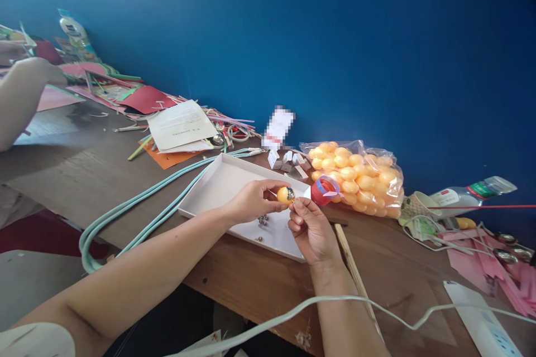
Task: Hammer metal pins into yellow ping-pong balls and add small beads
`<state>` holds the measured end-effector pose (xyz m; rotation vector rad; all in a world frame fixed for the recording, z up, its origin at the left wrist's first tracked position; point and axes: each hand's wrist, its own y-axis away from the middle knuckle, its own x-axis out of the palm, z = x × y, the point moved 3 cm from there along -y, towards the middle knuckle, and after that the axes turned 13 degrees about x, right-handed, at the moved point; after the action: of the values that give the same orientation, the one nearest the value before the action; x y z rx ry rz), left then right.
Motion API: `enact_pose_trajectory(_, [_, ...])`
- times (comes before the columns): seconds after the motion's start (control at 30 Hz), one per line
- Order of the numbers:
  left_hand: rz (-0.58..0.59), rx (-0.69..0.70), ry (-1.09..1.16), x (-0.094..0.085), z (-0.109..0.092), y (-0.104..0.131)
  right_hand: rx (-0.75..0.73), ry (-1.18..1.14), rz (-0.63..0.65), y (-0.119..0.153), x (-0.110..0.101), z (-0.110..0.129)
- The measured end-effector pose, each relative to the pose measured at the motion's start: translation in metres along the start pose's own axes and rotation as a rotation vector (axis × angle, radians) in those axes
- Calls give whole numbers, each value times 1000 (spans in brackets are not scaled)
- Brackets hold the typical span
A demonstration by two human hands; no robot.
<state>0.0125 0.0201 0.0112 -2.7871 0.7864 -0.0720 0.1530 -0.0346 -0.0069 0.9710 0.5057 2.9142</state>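
Observation:
Over a shallow white box (218, 175), my left hand (253, 201) grips a yellow ball (283, 196) between thumb and fingers. A shiny dark-silver part shows on the ball's right side. My right hand (312, 226) is closed in a pinch right beside that part; whatever lies between its fingertips is too small to make out. Below the hands, several small metal balls (263, 221) lie in the box. Just behind my right hand is a red roll with a bluish clear rim (324, 189).
A clear bag of yellow-orange balls (355, 178) stands against the blue wall. Pale-green tubing (138, 201) loops left of the box. A white cable (305, 304) crosses in front, near a power strip (481, 318). Another person's arm (25, 89) reaches over coloured paper at far left.

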Motion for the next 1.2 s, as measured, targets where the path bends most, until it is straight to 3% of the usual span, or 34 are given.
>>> enact_pose_trajectory(0.73, [-14,-24,144,1,4,-1,-15,-3,29,3,4,2])
enact_pose_trajectory(1.2, [-28,-11,99,1,3,0,-24,16,7,1,2,1])
